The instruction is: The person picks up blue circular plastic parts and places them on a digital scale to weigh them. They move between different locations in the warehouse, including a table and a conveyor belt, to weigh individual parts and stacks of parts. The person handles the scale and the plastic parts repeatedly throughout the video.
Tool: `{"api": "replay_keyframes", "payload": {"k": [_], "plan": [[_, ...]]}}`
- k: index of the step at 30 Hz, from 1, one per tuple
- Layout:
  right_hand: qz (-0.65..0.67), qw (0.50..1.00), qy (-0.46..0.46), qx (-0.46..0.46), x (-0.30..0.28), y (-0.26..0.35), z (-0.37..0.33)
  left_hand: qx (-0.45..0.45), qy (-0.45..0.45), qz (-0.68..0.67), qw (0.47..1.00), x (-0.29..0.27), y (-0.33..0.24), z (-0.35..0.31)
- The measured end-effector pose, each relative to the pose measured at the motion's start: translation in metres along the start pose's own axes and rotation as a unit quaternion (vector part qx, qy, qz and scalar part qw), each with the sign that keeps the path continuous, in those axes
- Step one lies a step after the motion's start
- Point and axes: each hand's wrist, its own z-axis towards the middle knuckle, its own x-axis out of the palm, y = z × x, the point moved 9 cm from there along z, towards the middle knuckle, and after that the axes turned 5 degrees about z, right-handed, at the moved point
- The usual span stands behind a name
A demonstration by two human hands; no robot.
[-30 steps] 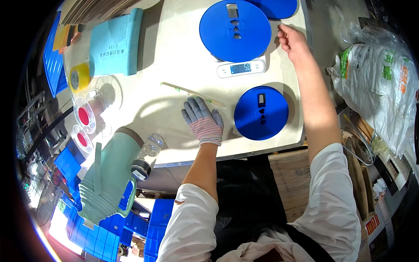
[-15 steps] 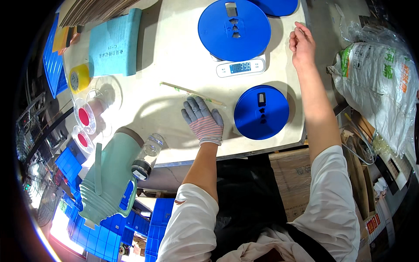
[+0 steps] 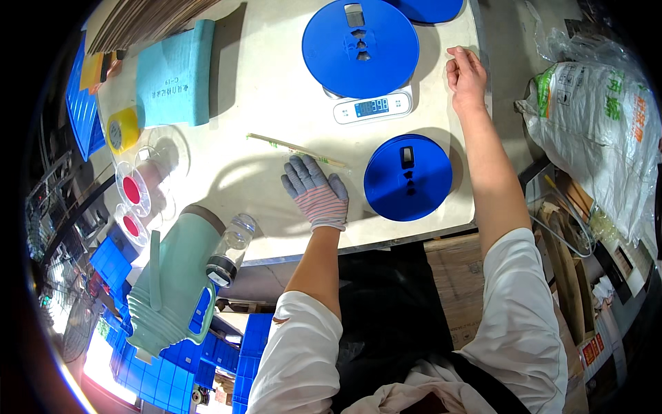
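Note:
My left hand [image 3: 315,191], in a grey and pink-striped glove, lies flat on the table with its fingers stretched out. Just beyond its fingertips is a thin stick in a clear wrapper [image 3: 293,148], probably chopsticks. My bare right hand [image 3: 467,77] is at the table's right edge, fingers loosely bent, nothing visible in it. To its left, a large blue slotted plastic disc [image 3: 386,52] rests on a white digital scale [image 3: 343,112] with a lit display. A stack of smaller-looking blue discs [image 3: 383,183] lies between my two hands, touched by neither.
At left stand a green thermos jug [image 3: 172,262], a clear bottle [image 3: 238,238], clear reels with red centres [image 3: 131,190], yellow tape [image 3: 123,131] and a light-blue folder [image 3: 172,79]. Another blue disc [image 3: 431,8] is at the far edge. A white sack [image 3: 596,131] sits right.
My right hand has shifted slightly down and left, its fingers a little less curled. The whole view has drifted slightly. My left hand stays flat on the table.

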Motion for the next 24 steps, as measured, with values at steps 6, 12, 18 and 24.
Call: {"api": "replay_keyframes", "payload": {"k": [6,12,18,24], "plan": [[-0.007,1.0,0.012,-0.003,0.001,0.0,-0.001,-0.001,0.003,0.007,1.0,-0.002,0.0,0.0],[-0.012,1.0,0.021,0.007,0.002,0.002,-0.002,0.001,-0.003,0.005,1.0,-0.003,-0.001,0.0],[-0.12,0.989,0.074,-0.035,0.028,0.014,-0.014,0.0,-0.005,0.008,1.0,-0.005,-0.001,0.001],[-0.242,0.964,0.102,-0.033,0.051,0.002,-0.021,-0.003,0.003,0.004,1.0,-0.005,0.0,0.001]]}}
